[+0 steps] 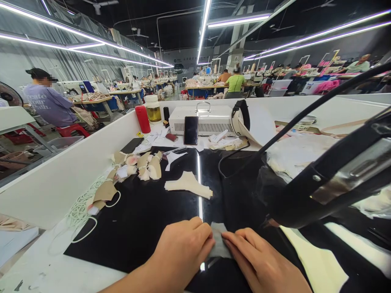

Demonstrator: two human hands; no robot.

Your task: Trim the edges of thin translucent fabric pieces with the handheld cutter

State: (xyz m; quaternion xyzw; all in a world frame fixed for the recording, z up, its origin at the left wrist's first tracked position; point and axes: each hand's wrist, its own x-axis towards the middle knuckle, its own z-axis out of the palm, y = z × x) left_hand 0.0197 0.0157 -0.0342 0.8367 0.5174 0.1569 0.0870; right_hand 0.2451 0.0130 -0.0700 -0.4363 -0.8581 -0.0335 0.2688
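- Grey fabric piece (218,244) lies at the black mat's (137,219) near edge, pinched between my left hand (183,252) and right hand (259,260).
- Step, as I judge it: aligning edges; next needs steady, even pressing.

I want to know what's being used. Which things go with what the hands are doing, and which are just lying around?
In use:
- left hand
- right hand
- grey fabric piece pinched between both
- black mat

Lying about:
- beige cut pieces
- red cylinder
- phone
- white box
- elastic cord
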